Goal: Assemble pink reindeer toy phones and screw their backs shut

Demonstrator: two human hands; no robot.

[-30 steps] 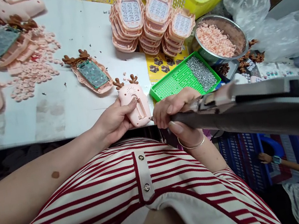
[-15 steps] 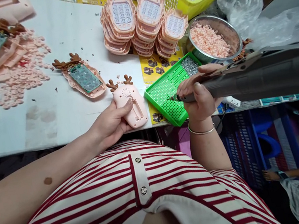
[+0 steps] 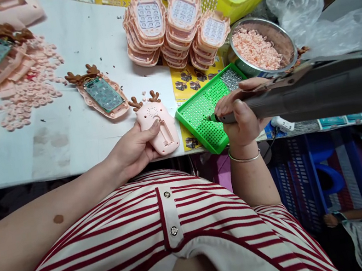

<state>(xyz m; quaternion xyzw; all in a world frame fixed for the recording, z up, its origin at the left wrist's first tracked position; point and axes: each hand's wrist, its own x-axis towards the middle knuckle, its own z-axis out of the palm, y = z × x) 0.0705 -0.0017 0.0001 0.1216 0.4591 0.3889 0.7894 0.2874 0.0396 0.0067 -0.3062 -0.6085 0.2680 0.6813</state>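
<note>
The pink toy phone shell (image 3: 157,128) lies back-up at the counter (image 3: 73,140) edge, pinned by the left hand (image 3: 134,150), grip closed around its side. The right hand (image 3: 239,118), clamped on the electric screwdriver (image 3: 307,94), has swung away from the shell; its bit now dips into the green screw tray (image 3: 206,117), apparently collecting another screw.

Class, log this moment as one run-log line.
left hand: holds pink toy phone | right hand: grips electric screwdriver, tip over green screw tray
</note>
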